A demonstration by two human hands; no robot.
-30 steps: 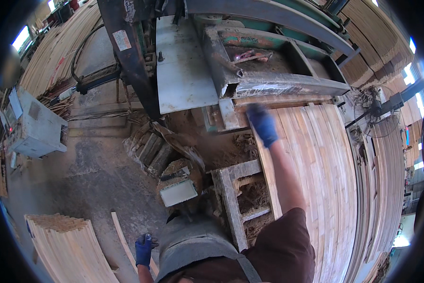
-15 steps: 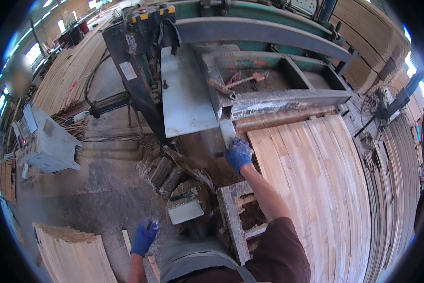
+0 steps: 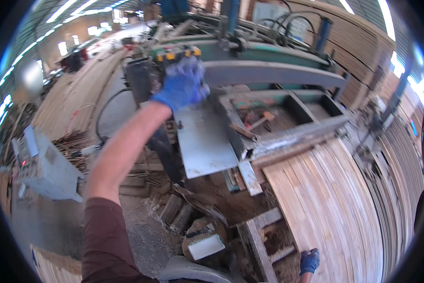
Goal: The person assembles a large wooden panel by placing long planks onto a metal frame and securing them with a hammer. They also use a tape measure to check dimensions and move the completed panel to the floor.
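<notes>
My left hand (image 3: pixel 183 86), in a blue glove, is raised at the far left end of the machine frame. Its fingers look apart, though somewhat blurred, right by a row of black-and-yellow control parts (image 3: pixel 179 54). Low on the right, my right hand (image 3: pixel 309 261), also gloved in blue, is over the near left part of a wide panel of pale wood strips (image 3: pixel 332 198). Its fingers are loosely bent, with nothing visible in them. A short pale strip (image 3: pixel 250 178) sticks out beside the panel's far left corner, touched by neither hand.
A grey metal plate (image 3: pixel 207 148) and a heavy steel frame (image 3: pixel 294 134) holding a hammer (image 3: pixel 262 120) lie beyond the panel. Left stands a grey control box (image 3: pixel 49 165). Wood offcuts (image 3: pixel 174 212) lie on the floor. Stacked boards (image 3: pixel 353 56) rise at the back right.
My left hand has risen from low beside my body to the control parts. My right hand has left the pale strip and come back near me over the panel. The view has tilted up.
</notes>
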